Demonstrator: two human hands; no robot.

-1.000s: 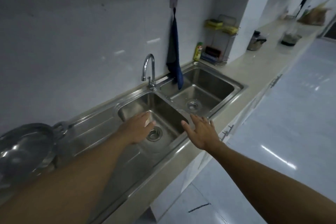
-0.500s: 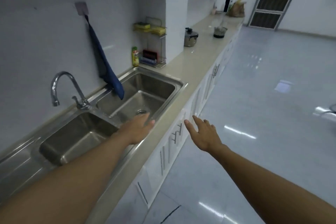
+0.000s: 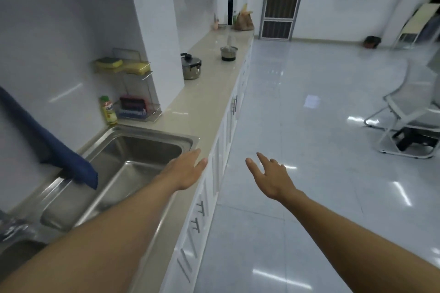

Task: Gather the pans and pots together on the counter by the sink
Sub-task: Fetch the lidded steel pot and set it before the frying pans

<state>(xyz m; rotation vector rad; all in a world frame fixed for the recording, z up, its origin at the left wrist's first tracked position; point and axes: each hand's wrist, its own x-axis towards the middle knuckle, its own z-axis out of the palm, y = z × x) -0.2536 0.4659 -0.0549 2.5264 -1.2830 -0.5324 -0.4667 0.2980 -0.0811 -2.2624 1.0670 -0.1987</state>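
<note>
Pots both sit far up the counter [image 3: 190, 112], straight ahead of the hands & well apart from them. Lidded pot [image 3: 191, 66] is the nearer one, close to the white wall pillar, just past the sponge rack [image 3: 123, 66]. Small pot [image 3: 228, 53] is further on, nearer the front edge, w/ something upright in it, too blurred to say what. Sink [image 3: 133, 150] is bottom left, right by the person, so the gather spot is close & the pots are at the far end.

Left hand [image 3: 188, 170] hovers palm down over the counter's front edge by the sink's near corner, fingers straight & close together, holding nothing. Right hand [image 3: 271, 176] is out over the floor beside the cabinet fronts, fingers spread apart, also w/o anything in it.

Key relation: counter runs lengthways away from the person, both pots lie along that line, left hand is on the line & right hand is off to its side. So left looks nearer to the lidded pot, prob. the first pick. Neither hand reaches from here, IMO; it needs a walk fwd along the counter. Pot handles are too small to read, so grip angle can't be judged yet.
</note>
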